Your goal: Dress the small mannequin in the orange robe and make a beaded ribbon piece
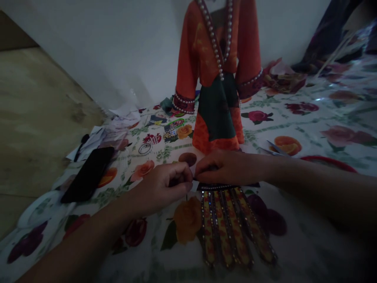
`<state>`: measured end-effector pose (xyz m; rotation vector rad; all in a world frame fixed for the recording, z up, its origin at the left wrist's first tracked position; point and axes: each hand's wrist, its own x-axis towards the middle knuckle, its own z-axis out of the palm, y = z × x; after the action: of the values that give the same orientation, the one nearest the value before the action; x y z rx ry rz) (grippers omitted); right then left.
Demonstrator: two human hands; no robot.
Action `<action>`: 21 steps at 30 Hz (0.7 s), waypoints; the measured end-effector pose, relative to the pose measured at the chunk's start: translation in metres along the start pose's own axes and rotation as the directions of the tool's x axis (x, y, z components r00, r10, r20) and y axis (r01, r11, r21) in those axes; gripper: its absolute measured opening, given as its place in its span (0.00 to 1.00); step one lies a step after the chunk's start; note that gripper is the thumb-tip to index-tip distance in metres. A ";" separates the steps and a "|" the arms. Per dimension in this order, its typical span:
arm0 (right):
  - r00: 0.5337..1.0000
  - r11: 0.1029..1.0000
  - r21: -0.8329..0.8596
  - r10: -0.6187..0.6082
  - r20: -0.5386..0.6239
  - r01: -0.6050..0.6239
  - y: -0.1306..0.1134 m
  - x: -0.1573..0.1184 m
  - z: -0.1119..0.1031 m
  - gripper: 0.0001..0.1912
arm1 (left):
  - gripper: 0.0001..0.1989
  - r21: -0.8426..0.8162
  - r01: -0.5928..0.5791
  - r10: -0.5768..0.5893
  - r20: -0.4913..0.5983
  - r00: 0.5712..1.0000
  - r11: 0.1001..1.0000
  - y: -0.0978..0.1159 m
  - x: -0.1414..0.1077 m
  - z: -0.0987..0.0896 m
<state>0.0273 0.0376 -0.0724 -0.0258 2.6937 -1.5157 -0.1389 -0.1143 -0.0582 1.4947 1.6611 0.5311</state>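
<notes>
My left hand (166, 184) is closed, thumb and forefinger curled together near the end of a dark beaded band. Just beside it, my right hand (225, 167) bends over that band with its fingers closed; what either hand pinches is too small or dark to make out. From the band hang several patterned strips (226, 228) edged with shiny beads, lying flat on the tablecloth. Behind my hands stands a small orange and green costume (218, 106) with pearl-like bead trim on its neckline and cuffs.
A black phone (88, 175) lies at the left beside papers (100, 137). To the right are scissors (277, 147) and a red-rimmed round dish (330, 160). Crumpled fabric or paper (284, 76) sits farther back by the white wall. Fruit and flowers pattern the tablecloth (165, 259).
</notes>
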 end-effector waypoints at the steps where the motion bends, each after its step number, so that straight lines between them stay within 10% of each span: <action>1: 1.000 1.000 0.003 -0.003 0.000 0.003 0.000 0.000 0.000 0.11 | 0.06 -0.001 0.003 -0.003 -0.001 1.000 1.000 -0.001 0.000 0.000; 21: 0.999 0.998 -0.053 0.047 0.027 -0.045 -0.001 0.000 0.001 0.11 | 0.02 0.095 -0.022 0.026 -0.033 0.999 0.995 -0.007 0.006 0.001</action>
<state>0.0277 0.0366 -0.0721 0.0132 2.6922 -1.4216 -0.1420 -0.1102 -0.0660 1.5835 1.7179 0.5000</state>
